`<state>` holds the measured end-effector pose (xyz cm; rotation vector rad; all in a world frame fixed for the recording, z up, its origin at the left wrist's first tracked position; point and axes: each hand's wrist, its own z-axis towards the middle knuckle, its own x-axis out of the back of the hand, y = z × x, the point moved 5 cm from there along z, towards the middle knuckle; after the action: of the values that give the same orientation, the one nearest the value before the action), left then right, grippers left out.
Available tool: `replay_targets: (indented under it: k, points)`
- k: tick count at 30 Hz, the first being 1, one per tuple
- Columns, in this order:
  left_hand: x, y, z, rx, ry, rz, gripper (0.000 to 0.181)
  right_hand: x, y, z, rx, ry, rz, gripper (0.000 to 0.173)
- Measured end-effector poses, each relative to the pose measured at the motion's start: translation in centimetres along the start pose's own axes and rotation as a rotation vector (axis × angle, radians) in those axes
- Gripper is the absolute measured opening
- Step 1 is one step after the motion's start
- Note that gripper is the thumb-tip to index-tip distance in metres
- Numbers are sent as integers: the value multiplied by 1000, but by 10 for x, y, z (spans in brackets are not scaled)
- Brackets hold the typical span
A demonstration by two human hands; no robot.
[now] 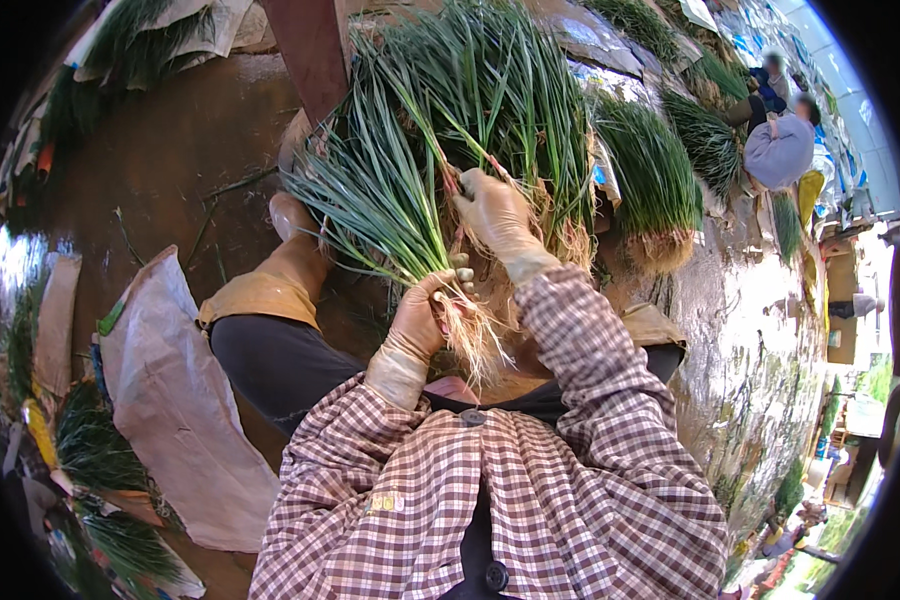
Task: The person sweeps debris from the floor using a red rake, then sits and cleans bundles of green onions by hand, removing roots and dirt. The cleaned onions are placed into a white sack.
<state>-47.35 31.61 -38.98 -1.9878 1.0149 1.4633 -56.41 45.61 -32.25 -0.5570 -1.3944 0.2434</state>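
My gloved left hand [420, 313] is closed around a bunch of green onions [397, 195], just above its pale stringy roots [474, 337]. The leaves fan up and to the left. My right hand [496, 214], also gloved, is at the stems of a few loose green onions [450, 176] with reddish bases; its fingertips are partly hidden, but the stems run into its grip. Beyond both hands lies a large heap of green onions [502, 82], roots towards me. Another thick bundle [649, 180] stands to the right of the heap.
A pale sack [172, 405] lies on the wet brown floor [195, 150] at left, with more green bundles [97, 435] beyond it. A reddish-brown post [311, 52] rises near the heap. Two people [780, 142] sit among bundles at far right. My bent knees flank the work area.
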Motion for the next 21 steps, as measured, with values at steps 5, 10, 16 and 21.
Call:
replay_targets:
  k: [5, 10, 16, 21]
  points:
    - [-6, 5, 0, -98, 16, 11, 32, 8, 10, -27, 26, -28, 167, 6]
    - [-4, 2, 3, -77, 77, 12, 28, 30, -4, -91, 318, -180, 375, 7]
    - [-17, 2, 1, -78, 36, 20, 24, 13, -6, -36, -207, -202, 586, 23]
    - [9, 4, 4, -66, 96, 88, 26, -7, 12, -35, -305, -317, 784, 12]
